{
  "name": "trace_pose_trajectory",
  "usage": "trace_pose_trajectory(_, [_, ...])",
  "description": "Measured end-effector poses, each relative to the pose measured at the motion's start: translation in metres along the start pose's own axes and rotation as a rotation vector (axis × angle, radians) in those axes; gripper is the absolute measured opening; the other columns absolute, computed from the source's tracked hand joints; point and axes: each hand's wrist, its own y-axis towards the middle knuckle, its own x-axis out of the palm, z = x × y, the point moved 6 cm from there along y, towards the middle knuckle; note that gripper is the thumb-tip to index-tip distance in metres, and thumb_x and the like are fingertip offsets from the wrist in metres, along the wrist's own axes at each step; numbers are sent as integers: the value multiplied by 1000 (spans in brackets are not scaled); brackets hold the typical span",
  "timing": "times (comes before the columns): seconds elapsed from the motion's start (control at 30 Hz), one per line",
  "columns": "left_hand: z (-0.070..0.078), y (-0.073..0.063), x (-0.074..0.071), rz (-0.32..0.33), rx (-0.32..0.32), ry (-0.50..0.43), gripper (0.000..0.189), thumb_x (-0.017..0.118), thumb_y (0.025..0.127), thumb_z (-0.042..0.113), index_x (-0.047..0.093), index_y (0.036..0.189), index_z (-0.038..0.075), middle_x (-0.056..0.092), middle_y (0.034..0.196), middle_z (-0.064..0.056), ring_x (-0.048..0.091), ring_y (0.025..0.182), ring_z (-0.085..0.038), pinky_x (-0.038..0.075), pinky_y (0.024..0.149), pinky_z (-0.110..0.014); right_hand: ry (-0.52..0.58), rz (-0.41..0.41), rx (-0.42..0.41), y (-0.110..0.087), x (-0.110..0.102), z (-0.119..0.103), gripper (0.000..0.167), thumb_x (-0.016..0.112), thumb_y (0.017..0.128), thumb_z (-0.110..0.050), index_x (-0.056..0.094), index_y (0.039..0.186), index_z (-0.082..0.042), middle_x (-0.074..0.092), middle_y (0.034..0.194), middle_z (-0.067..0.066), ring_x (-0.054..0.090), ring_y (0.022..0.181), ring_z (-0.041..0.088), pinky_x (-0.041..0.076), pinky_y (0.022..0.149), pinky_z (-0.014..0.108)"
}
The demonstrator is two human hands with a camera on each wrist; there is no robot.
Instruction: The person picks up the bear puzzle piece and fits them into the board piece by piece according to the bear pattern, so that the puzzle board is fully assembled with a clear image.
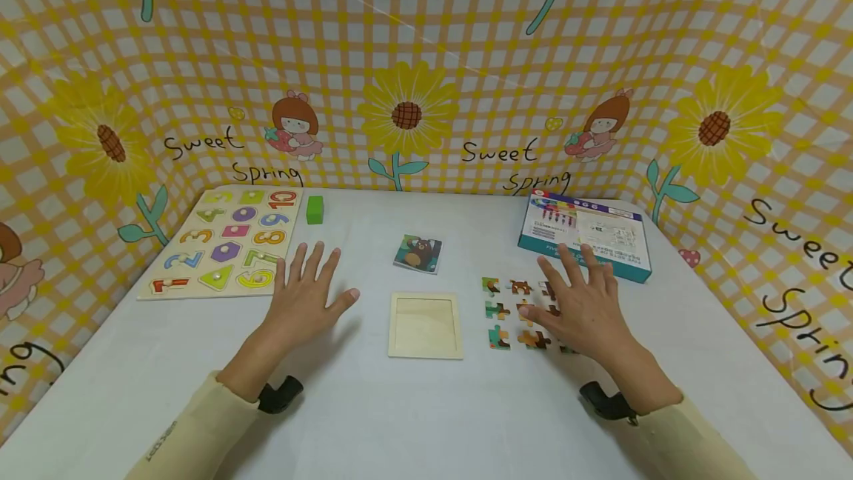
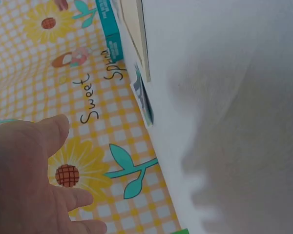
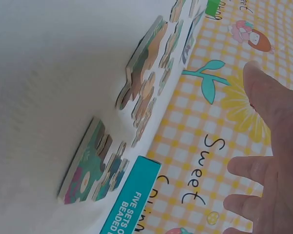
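Observation:
My left hand [image 1: 303, 310] hovers over the table with fingers spread, holding nothing, beside the number board's lower right corner. Fingers also spread, my right hand [image 1: 586, 310] is held above loose jigsaw pieces [image 1: 497, 310] laid out in rows, hiding part of them. Between the hands lies a square wooden puzzle tray [image 1: 425, 352] with a raised rim and bare inside. Behind it rests a small square picture card [image 1: 417, 253] showing a brown bear. In the right wrist view the pieces [image 3: 85, 170] lie flat on the cloth, below the hand.
A wooden board [image 1: 229, 250] of coloured numbers and shapes lies at the left, with a green block [image 1: 315, 210] beside its far corner. A teal and white bead-set box [image 1: 586, 235] is at the back right. Checked fabric [image 1: 406, 43] walls the table's back and sides.

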Motion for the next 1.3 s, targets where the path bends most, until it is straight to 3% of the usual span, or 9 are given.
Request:
trace_pose_trajectory(0.73, [23,0,22,-113,82,-186,73,54,90,47,30,148,10,20,156,-18,5,146,-40,2,112,-63,81,-29,-53,4,5,-11,78,65,81,-51,39,142,-10,24,153,22,10,140,47,12,104,68])
trace_pose_trajectory(1.3, [36,3,32,-127,120,-315,63,62,87,35,42,141,8,35,149,-18,20,140,-40,18,105,-62,196,-96,-96,6,15,-20,70,68,82,-44,44,139,-12,34,148,18,15,138,46,17,102,68])
